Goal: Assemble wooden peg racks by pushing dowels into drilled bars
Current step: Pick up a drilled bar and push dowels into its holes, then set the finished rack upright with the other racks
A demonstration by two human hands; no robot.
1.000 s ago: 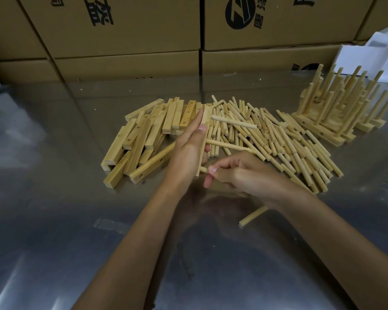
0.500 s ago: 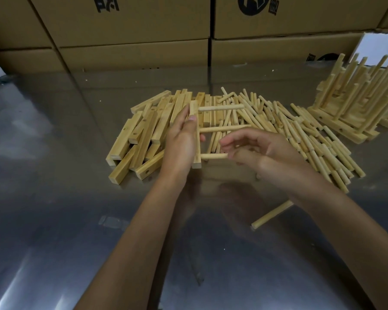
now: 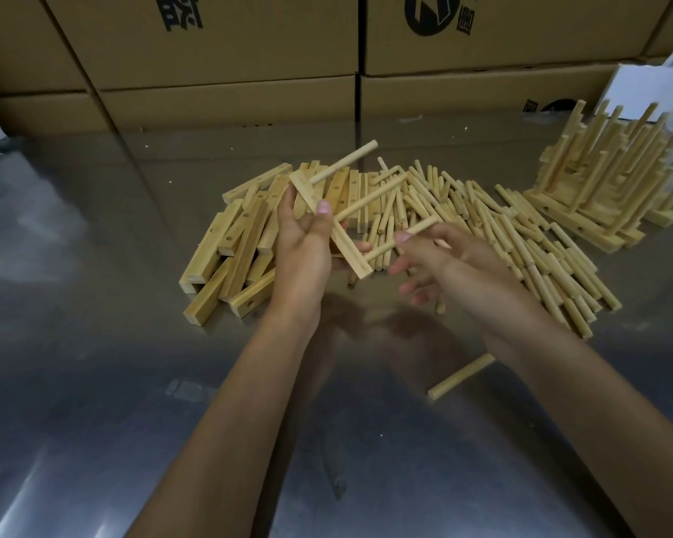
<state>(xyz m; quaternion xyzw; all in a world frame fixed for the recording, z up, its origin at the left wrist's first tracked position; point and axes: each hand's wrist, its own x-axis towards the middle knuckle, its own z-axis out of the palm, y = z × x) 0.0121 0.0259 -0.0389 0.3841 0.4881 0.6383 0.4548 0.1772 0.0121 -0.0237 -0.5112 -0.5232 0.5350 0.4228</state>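
Observation:
My left hand (image 3: 306,246) grips a drilled wooden bar (image 3: 346,248) held above the table, tilted. Three dowels stick out of the bar to the right: the top dowel (image 3: 344,161), the middle dowel (image 3: 370,198) and the bottom dowel (image 3: 401,238). My right hand (image 3: 447,262) holds the bottom dowel near its free end, thumb on top. Behind my hands lie a pile of drilled bars (image 3: 238,242) on the left and a spread of loose dowels (image 3: 521,242) on the right.
Several finished peg racks (image 3: 614,188) stand stacked at the far right. One stray dowel (image 3: 461,376) lies on the shiny metal table (image 3: 94,382) under my right forearm. Cardboard boxes (image 3: 230,52) line the back. White paper (image 3: 645,87) sits at the far right.
The bar with its three dowels has been lifted off the pile and tilted, its top end swinging left. My right hand stays on the bottom dowel.

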